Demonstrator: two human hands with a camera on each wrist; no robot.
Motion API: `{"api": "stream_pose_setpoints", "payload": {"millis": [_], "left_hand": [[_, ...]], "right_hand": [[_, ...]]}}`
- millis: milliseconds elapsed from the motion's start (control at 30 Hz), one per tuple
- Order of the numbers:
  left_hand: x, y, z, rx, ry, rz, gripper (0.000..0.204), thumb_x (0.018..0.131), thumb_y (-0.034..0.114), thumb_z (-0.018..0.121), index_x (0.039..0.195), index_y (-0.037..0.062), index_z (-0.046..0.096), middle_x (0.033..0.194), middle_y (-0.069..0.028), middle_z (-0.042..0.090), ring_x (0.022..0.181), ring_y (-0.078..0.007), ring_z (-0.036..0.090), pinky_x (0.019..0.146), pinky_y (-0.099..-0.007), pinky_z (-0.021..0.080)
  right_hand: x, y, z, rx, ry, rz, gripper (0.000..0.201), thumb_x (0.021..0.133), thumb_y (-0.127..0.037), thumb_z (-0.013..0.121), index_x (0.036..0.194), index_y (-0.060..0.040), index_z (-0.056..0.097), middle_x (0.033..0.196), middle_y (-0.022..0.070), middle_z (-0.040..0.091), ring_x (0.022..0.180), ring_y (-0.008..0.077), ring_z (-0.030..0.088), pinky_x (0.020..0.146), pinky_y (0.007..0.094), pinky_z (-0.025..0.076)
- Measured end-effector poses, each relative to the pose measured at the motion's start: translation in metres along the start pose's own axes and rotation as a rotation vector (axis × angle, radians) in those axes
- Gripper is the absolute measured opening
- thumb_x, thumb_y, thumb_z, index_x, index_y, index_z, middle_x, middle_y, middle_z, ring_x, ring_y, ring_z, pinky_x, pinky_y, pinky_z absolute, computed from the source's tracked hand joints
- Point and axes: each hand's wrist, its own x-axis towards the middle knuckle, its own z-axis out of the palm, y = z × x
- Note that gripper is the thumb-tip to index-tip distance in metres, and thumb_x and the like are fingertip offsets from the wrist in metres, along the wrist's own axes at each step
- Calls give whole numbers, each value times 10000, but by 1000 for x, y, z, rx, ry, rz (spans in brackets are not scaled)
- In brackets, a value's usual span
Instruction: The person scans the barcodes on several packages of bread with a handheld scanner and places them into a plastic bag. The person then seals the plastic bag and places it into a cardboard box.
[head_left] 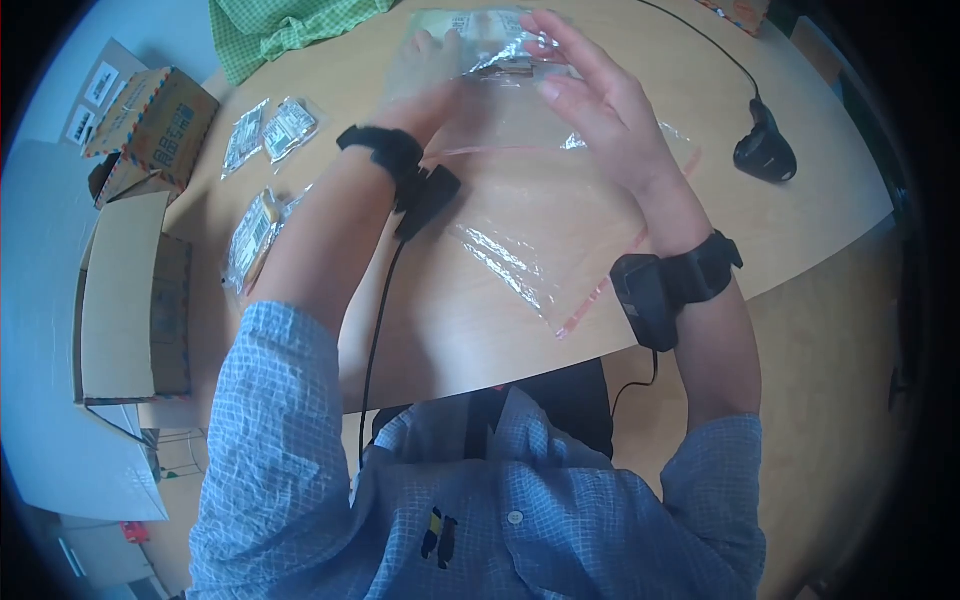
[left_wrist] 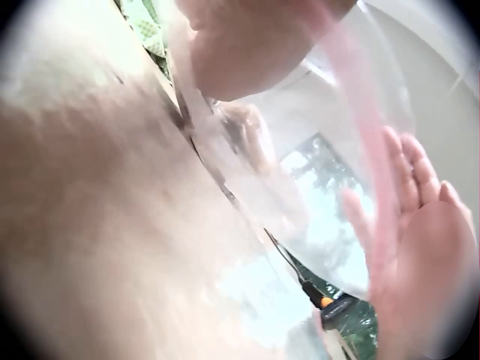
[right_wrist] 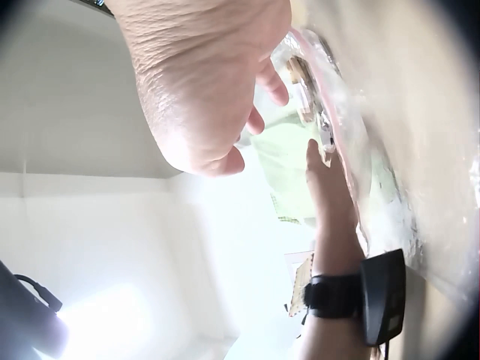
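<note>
A large clear plastic bag (head_left: 520,230) with a pink-red edge strip lies across the table. Near its far end is a packet with a printed label (head_left: 490,25), and a small brown item (head_left: 510,68) shows beside it. My left hand (head_left: 425,75) is under the clear film near the packet; it is blurred, and its grip is unclear. In the right wrist view the left hand (right_wrist: 326,176) reaches between the plastic layers. My right hand (head_left: 600,105) is beside the bag's far right part, fingers extended and apart, holding nothing visible.
Small clear packets (head_left: 290,128) lie at the left, another (head_left: 255,235) nearer. Cardboard boxes (head_left: 125,300) stand at the left edge. A green checked cloth (head_left: 270,35) is at the back left, a black corded scanner (head_left: 765,150) at the right.
</note>
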Motion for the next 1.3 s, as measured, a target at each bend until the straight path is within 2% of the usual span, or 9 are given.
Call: {"api": "stream_pose_setpoints", "payload": {"millis": [67,167,500,567,700,767,800,1167,1300], "left_hand": [[7,13,-12,-144,-220,-243,310,822,112,444,1099,-5,521,999,-251,558,937,-382,552,781,-427,453],[17,9,-19,-165,-282,-227,296,824,116,437,1075,-6,537,985,-245,569,921,-381,560,771,-429,457],[28,-13,-5,-206,-285,-302,262,825,127,414,942,19,622,916,-198,622,846,-364,594,748,-423,470],[28,-10,-9,-180,-412,-347,262,818,137,428,945,25,628,925,-201,621,853,-369,594,757,-428,467],[30,4,-14,-197,-415,-405,246,808,115,447,946,33,633,914,-195,622,854,-358,595,771,-420,466],[25,15,-17,-58,683,306,233,802,102,476,974,40,621,906,-183,619,874,-342,589,755,-415,470],[26,19,-19,-58,687,305,233,802,102,476,974,40,621,906,-183,619,874,-342,589,755,-415,470],[34,29,-32,-320,-5,-236,248,781,66,482,1016,25,550,902,-195,602,887,-323,573,798,-446,412],[8,9,-30,-65,65,55,245,805,100,494,1024,77,602,924,-157,611,890,-326,577,761,-417,463]], "right_hand": [[-2,-16,2,78,27,72,445,845,-108,550,1256,10,429,1174,114,512,1025,148,520,850,279,433],[-1,-9,-7,-27,-43,115,587,849,-110,543,1361,-9,275,1276,125,406,1132,179,441,942,299,369],[2,10,-19,-94,-53,-37,579,834,-134,567,1328,32,316,1194,151,478,1112,215,466,934,316,378],[3,10,-17,-97,-26,-66,583,829,-137,572,1327,31,320,1197,160,477,1112,217,468,935,319,377],[0,-6,-17,-93,-30,94,578,830,-128,565,1331,24,318,1199,161,477,1118,214,463,936,317,376],[1,4,-17,28,-27,54,577,834,-120,555,1339,12,311,1191,155,479,1123,204,457,929,309,380],[1,2,-17,25,-29,53,577,834,-120,555,1339,12,311,1191,155,479,1123,204,457,929,309,380],[0,-1,-23,65,-23,124,588,839,-103,537,1355,12,279,1181,139,479,1111,179,455,926,279,365],[-1,4,-17,81,-52,117,599,837,-108,542,1357,18,271,1182,137,478,1107,174,454,922,278,369]]}}
